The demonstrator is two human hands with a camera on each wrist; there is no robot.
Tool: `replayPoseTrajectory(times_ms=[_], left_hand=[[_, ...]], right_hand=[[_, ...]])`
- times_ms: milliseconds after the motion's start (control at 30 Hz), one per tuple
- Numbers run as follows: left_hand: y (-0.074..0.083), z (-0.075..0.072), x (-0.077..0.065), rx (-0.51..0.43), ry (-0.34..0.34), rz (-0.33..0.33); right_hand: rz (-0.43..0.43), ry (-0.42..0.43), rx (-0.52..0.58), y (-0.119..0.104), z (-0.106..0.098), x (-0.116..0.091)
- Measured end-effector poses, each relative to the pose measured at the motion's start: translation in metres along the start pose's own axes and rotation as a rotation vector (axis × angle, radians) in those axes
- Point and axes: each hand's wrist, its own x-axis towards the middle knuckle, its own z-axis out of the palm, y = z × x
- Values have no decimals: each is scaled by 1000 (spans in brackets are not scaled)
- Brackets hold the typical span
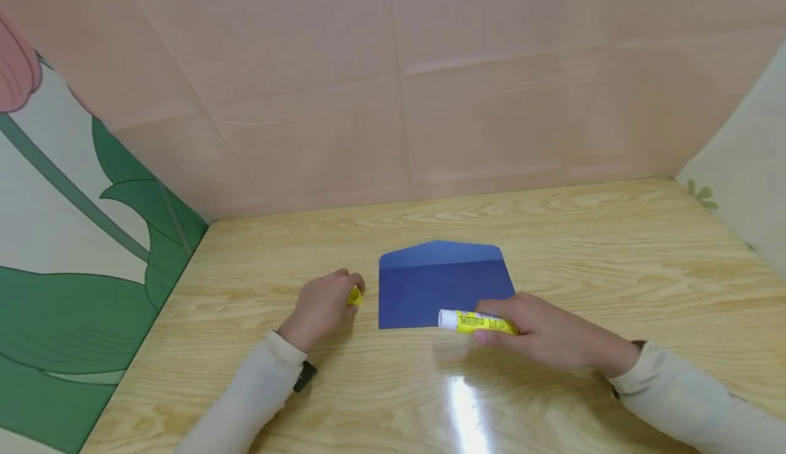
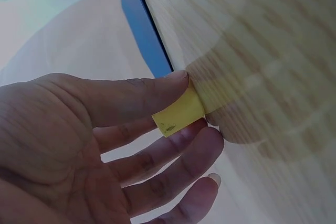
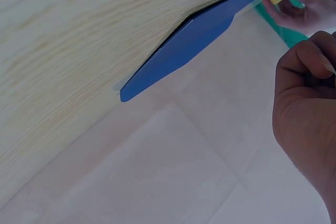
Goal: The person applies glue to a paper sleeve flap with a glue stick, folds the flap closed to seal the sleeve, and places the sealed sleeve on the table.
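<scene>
A blue envelope (image 1: 424,297) lies on the wooden table with its pointed flap unfolded toward the back. Over its front right corner my right hand (image 1: 546,334) grips a yellow glue stick (image 1: 482,322), white end pointing left. That glue stick is hidden behind the curled fingers in the right wrist view. Left of the envelope, my left hand (image 1: 322,309) pinches a small yellow cap (image 2: 181,109) between thumb and fingers, down at the tabletop. The cap's open end shows in the head view.
The wood-grain table (image 1: 258,256) meets a pinkish cloth backdrop (image 1: 307,99) along its back edge. A panel with green leaf pictures (image 1: 74,331) borders the left side, and a pale panel (image 1: 749,167) the right. A bright light reflection (image 1: 468,413) shows near the front.
</scene>
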Motion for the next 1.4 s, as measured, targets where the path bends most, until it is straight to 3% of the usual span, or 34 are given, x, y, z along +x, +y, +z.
replayPoseTrajectory(times_ms=[167,300,433,633,733,1033,1133,1300,1400], left_hand=[[0,-2,-3,41,68,21],[7,-3,-8,221,200,17],[17,-4,-14,349,303,70],[25,-6,-20,284,279,102],[33,-7,-21,236,306,135],[56,6,-21,81,446,441],[62,7,-22,30,453,504],[71,10,-27,57,459,609],[75,11,-29,39,475,636]], right_hand=[[12,-4,3,0,0,0],[53,-21,27,0,0,0],[64,-30,47,0,-1,-1],[53,-28,54,1,0,-1],[45,-26,48,2,0,0],[29,-23,22,2,0,1],[39,-26,13,2,2,1],[67,-21,-23,-1,6,1],[62,-10,-35,-5,9,1]])
